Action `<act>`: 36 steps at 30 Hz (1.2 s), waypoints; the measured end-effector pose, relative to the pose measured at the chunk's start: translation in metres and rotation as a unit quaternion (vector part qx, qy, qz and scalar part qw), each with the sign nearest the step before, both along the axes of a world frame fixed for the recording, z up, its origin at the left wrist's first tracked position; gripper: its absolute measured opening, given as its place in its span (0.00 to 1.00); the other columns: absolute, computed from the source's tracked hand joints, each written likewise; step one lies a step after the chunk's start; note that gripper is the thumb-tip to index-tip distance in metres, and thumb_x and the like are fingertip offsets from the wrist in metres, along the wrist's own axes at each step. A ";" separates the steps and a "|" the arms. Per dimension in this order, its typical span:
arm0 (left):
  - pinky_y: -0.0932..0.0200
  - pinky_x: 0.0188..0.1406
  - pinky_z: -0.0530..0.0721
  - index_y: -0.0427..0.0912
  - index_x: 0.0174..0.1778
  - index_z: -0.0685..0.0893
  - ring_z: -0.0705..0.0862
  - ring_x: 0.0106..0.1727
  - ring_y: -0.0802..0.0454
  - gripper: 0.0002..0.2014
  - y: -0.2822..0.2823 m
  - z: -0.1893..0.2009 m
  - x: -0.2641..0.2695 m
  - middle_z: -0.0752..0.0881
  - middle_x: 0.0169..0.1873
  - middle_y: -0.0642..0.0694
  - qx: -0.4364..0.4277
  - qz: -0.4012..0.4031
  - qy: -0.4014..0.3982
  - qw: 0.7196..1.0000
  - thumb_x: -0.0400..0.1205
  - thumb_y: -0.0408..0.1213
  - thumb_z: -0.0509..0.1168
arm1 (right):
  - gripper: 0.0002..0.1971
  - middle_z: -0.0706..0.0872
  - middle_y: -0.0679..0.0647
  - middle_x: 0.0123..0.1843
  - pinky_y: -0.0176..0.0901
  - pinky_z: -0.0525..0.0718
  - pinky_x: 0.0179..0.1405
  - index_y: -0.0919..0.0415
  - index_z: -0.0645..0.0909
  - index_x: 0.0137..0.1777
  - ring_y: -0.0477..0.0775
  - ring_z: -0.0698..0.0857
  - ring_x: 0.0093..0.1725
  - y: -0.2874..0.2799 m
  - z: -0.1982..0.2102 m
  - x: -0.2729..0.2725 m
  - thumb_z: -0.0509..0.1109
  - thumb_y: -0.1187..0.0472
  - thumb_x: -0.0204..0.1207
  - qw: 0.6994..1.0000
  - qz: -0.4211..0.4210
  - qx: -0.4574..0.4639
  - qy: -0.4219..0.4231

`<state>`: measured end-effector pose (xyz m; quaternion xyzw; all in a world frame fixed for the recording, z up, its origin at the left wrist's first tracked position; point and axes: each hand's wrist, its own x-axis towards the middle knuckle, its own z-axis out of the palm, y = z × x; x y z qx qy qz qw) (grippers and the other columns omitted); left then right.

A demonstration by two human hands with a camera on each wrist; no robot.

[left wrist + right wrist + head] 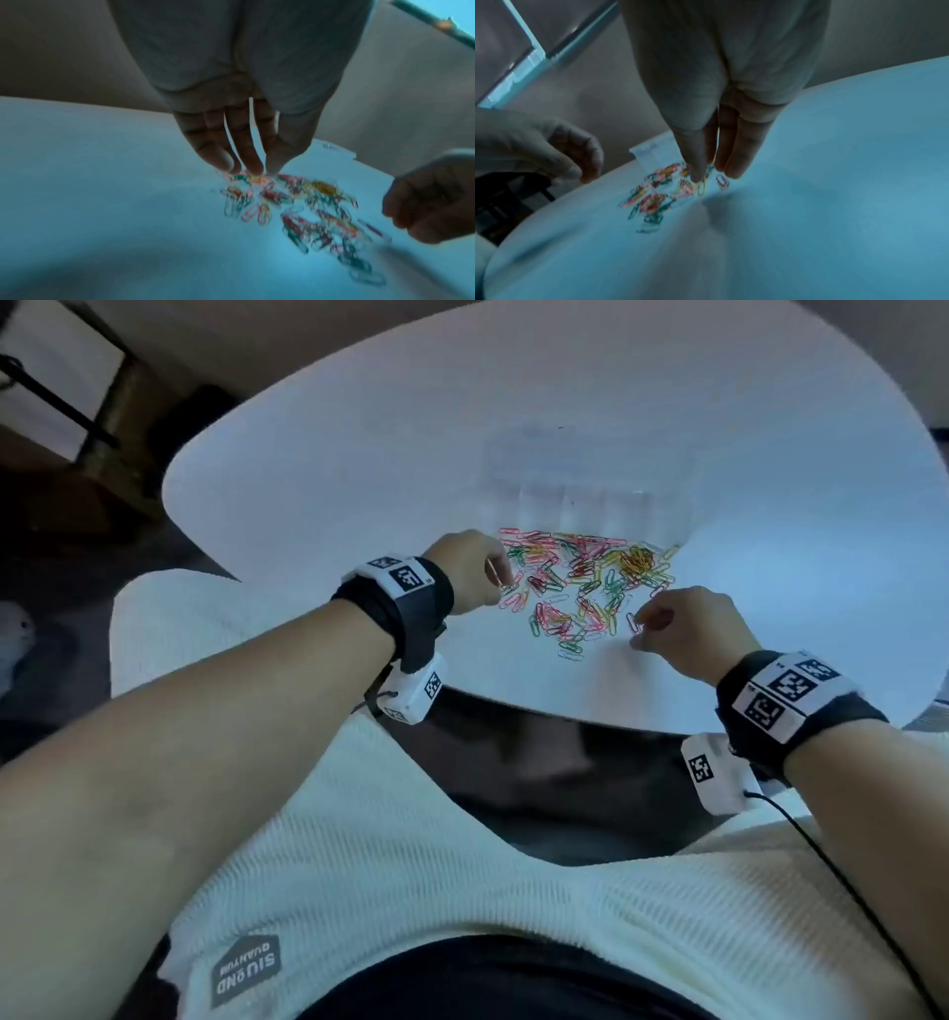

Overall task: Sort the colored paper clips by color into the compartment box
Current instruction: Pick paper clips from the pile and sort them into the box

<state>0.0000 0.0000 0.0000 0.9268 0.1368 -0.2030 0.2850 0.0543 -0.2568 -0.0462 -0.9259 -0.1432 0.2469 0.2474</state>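
A pile of colored paper clips [585,588] lies on the white table [359,469], just in front of the clear compartment box [580,474], which shows only faintly. My left hand [500,580] is at the pile's left edge. Its fingertips [253,169] and thumb come together on a clip [257,179] at the top of the blurred pile [308,213]. My right hand [639,629] is at the pile's near right edge. Its thumb and forefinger pinch a yellow clip [702,186], with a pink clip [722,180] lying beside the other fingers. The box's corner [649,152] shows behind the pile.
The table's near edge [513,706] curves just in front of my wrists, with my lap in a cream top below it. Bare tabletop lies left and right of the pile. Dark furniture [102,418] stands on the floor at the far left.
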 end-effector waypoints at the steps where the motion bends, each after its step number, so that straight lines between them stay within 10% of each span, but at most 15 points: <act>1: 0.59 0.44 0.80 0.46 0.50 0.87 0.83 0.48 0.51 0.10 0.000 -0.004 0.002 0.85 0.45 0.50 -0.001 -0.015 0.023 1.000 0.75 0.30 0.70 | 0.12 0.88 0.55 0.47 0.37 0.75 0.46 0.60 0.87 0.54 0.52 0.81 0.46 0.003 -0.003 0.001 0.79 0.61 0.71 1.000 -0.006 -0.004 0.007; 5: 0.58 0.46 0.83 0.48 0.46 0.85 0.84 0.49 0.50 0.10 0.002 -0.028 0.010 0.85 0.45 0.50 -0.037 -0.026 0.042 0.998 0.74 0.28 0.70 | 0.17 0.87 0.54 0.46 0.37 0.78 0.36 0.56 0.84 0.58 0.54 0.83 0.43 0.013 -0.015 0.003 0.80 0.59 0.70 0.999 -0.044 -0.014 0.012; 15: 0.62 0.42 0.76 0.46 0.47 0.85 0.82 0.44 0.52 0.08 0.042 -0.048 0.027 0.85 0.43 0.50 -0.056 0.104 -0.040 0.992 0.76 0.29 0.70 | 0.19 0.89 0.50 0.39 0.49 0.88 0.46 0.51 0.84 0.59 0.56 0.87 0.42 0.020 -0.024 0.010 0.72 0.67 0.69 0.994 -0.100 -0.036 -0.025; 23: 0.62 0.44 0.79 0.44 0.49 0.86 0.81 0.43 0.52 0.11 0.027 -0.057 0.024 0.84 0.42 0.50 -0.019 0.052 -0.062 0.997 0.75 0.26 0.67 | 0.08 0.89 0.54 0.35 0.42 0.83 0.47 0.57 0.89 0.47 0.55 0.86 0.40 0.021 -0.014 0.009 0.69 0.63 0.73 0.992 -0.122 0.021 0.017; 30: 0.63 0.54 0.81 0.47 0.52 0.90 0.86 0.53 0.50 0.13 0.023 -0.069 0.017 0.89 0.52 0.48 0.009 0.049 -0.049 0.998 0.76 0.29 0.66 | 0.13 0.70 0.60 0.31 0.41 0.64 0.24 0.66 0.71 0.27 0.56 0.69 0.26 0.024 0.002 0.009 0.47 0.78 0.60 0.874 -0.307 0.299 0.230; 36: 0.67 0.49 0.76 0.48 0.54 0.91 0.86 0.53 0.49 0.11 0.022 -0.072 0.016 0.90 0.54 0.46 0.026 0.073 -0.041 0.996 0.78 0.36 0.70 | 0.07 0.80 0.51 0.32 0.38 0.69 0.28 0.58 0.84 0.38 0.48 0.75 0.29 0.031 -0.005 0.004 0.66 0.62 0.76 0.977 -0.155 0.101 0.106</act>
